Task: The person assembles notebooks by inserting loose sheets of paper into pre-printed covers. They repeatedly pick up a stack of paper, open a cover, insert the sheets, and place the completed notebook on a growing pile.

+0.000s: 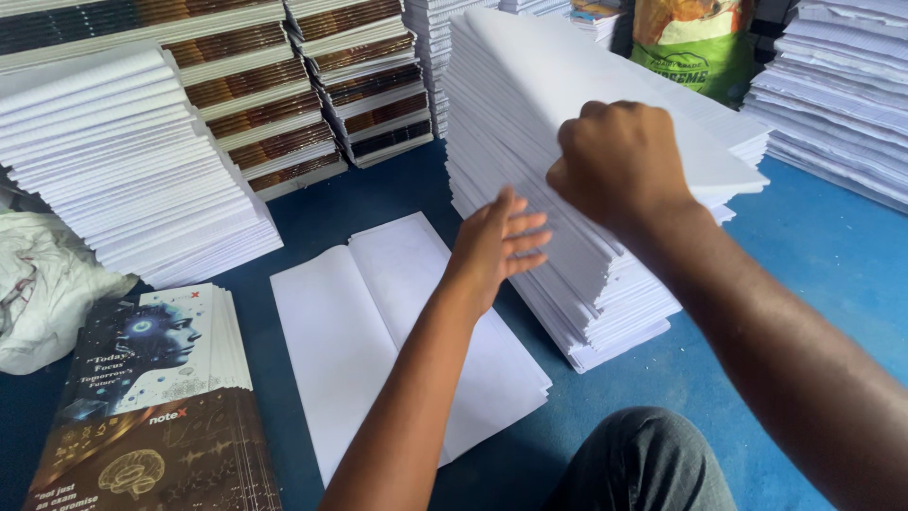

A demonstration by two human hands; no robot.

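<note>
Left of the tall paper stack [567, 189], printed covers [161, 407] lie fanned near the bottom edge, with a white cloth [38, 284] beyond them. Nearer the stack, an open white sheet [378, 322] lies flat on the blue floor [823, 255], bare floor around its edges. The left hand [497, 246] presses the stack's near side, fingers spread and holding nothing. The right hand [619, 161] sits on the stack's top, fist clenched on its upper sheets. Right of the stack runs open floor, then another pile [842, 95]. Behind stand more stacks and a green sack [695, 43].
</note>
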